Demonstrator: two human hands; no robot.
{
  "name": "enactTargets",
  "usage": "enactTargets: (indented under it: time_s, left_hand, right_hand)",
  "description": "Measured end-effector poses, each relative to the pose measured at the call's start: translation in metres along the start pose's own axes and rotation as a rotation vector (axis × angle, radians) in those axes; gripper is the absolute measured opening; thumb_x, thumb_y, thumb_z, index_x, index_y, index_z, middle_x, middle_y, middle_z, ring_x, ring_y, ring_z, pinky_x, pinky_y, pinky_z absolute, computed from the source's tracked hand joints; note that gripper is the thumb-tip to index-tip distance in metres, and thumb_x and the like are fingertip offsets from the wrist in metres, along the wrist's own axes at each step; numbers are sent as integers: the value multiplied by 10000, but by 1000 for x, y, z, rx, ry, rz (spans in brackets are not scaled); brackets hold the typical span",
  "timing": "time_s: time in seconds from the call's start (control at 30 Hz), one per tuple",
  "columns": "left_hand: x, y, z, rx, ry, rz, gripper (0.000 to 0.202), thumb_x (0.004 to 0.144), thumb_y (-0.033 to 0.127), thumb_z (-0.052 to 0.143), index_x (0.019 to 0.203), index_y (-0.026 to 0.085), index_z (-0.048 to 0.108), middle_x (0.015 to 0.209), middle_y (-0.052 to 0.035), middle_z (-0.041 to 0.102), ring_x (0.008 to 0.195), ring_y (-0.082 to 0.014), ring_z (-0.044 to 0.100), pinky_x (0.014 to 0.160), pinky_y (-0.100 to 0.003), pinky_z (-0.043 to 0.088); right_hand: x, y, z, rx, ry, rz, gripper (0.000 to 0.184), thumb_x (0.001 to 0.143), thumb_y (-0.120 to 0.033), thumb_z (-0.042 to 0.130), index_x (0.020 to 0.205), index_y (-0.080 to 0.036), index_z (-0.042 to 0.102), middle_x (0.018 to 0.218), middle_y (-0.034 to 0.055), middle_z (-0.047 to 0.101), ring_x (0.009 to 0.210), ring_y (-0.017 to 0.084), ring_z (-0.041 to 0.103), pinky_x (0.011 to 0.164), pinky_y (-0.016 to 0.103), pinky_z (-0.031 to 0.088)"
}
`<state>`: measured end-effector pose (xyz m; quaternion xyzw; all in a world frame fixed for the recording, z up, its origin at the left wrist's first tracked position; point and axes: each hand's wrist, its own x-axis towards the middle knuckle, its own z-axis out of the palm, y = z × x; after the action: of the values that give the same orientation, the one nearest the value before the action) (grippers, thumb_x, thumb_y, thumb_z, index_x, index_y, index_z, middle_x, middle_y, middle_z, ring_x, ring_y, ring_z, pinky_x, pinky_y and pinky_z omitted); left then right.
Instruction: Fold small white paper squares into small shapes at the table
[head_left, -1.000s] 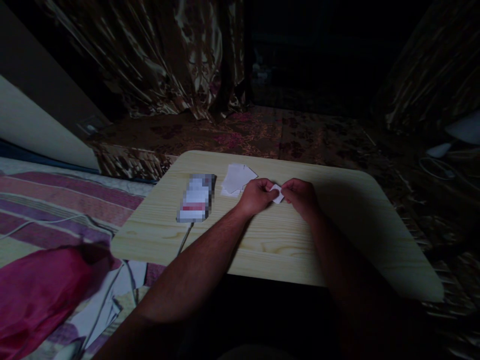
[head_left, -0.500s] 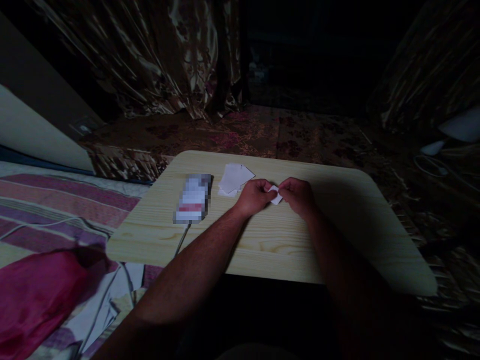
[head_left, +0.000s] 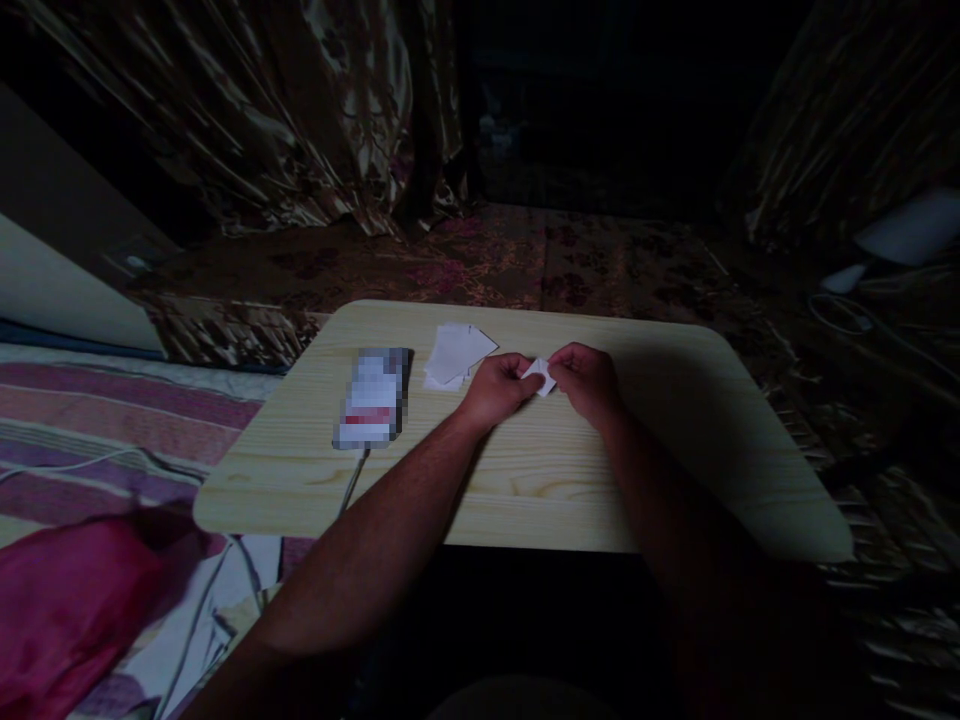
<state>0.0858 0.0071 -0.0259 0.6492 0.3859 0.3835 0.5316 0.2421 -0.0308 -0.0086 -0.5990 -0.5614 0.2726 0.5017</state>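
Both hands (head_left: 496, 390) (head_left: 589, 382) gripping paper (head_left: 541, 378), phone screen (head_left: 370, 395) blurred

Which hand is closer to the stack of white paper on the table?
Left. The left hand is just right of the white paper stack; the right hand is farther right, beyond the small folded paper.

Small paper square (head_left: 546, 380) is white; rectangular wooden bench (head_left: 540, 485) is pale yellow, wavy-grained; cloth bedspread (head_left: 150, 405) bears purple, pink and cream stripes.
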Motion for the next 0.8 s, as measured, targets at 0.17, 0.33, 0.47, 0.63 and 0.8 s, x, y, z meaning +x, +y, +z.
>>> enactTargets:
  time_s: [0.17, 0.33, 0.47, 0.63, 0.8]
  left_hand:
    - [1, -1, 0, 12, 4, -14, 205, 684, 333, 674, 707, 148, 590, 561, 28, 556, 467, -69, 432, 451, -193, 286]
    - [0, 2, 1, -9, -8, -18, 182, 654, 293, 682, 681, 142, 584, 553, 36, 539, 459, -57, 402, 451, -192, 288]
    - [-2, 7, 2, -39, -20, -33, 195, 645, 294, 694, 670, 139, 578, 541, 43, 526, 450, -49, 382, 446, -190, 280]
    - [-3, 9, 2, -37, -40, -38, 232, 640, 321, 715, 668, 131, 585, 539, 43, 520, 454, -46, 379, 441, -189, 276]
    - [-3, 9, 3, -17, -43, -24, 229, 652, 323, 712, 670, 130, 590, 547, 39, 518, 464, -48, 374, 438, -191, 279]
  right_hand:
    - [2, 9, 2, 33, 0, -40, 87, 677, -235, 606, 723, -172, 645, 576, -22, 605, 525, 114, 540, 512, 219, 403]
    - [2, 12, 3, 62, -12, -72, 68, 679, -215, 601, 707, -167, 639, 586, -20, 605, 531, 109, 531, 507, 217, 391]
    - [2, 12, 3, 80, -2, -72, 71, 675, -219, 613, 704, -163, 644, 596, -18, 612, 537, 110, 531, 510, 221, 395]
    - [2, 11, 3, 101, -25, -62, 97, 691, -249, 612, 712, -160, 645, 606, -15, 615, 549, 112, 534, 515, 225, 392]
    - [2, 11, 3, 101, -18, -78, 70, 688, -226, 608, 695, -162, 637, 605, -15, 611, 551, 113, 531, 512, 226, 385]
